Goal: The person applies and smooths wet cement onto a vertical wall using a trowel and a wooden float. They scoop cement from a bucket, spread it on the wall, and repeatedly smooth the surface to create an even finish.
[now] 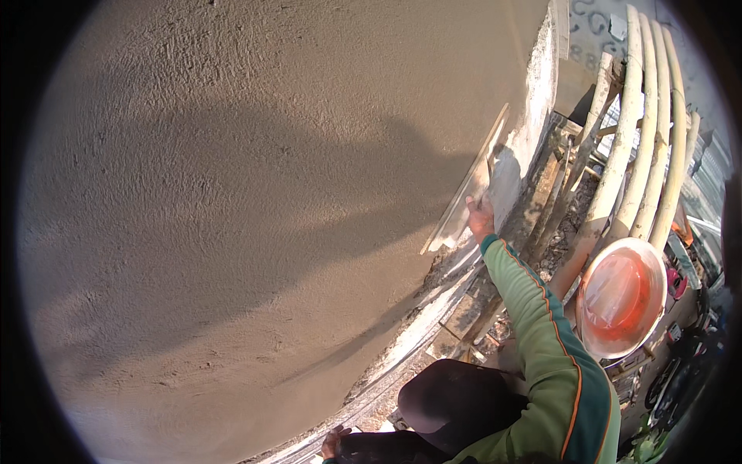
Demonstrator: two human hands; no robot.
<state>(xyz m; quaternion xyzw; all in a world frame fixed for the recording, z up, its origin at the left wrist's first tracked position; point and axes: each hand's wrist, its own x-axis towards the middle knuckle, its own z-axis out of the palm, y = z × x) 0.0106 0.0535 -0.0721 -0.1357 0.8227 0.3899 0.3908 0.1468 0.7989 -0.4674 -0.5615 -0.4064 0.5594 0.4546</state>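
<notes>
A broad wall of fresh grey-brown plaster [232,255] fills the left and middle of the view, rippled in places and smoother toward its right edge. My right hand [481,217] is closed on a long, thin plastering float [478,178], which lies tilted along the plaster's right border. The fingers are partly hidden behind the float's handle side. My left hand [334,441] is low at the bottom edge, beside the pale strip at the foot of the wall; its fingers are small and partly hidden, so its grip is unclear.
A pale bucket [623,298] with a reddish inside stands at my right. Several long bamboo poles [618,170] run up beyond it. Rubble and boards [464,313] lie along the wall's base. My dark-clothed knee [460,402] is bent close to the wall.
</notes>
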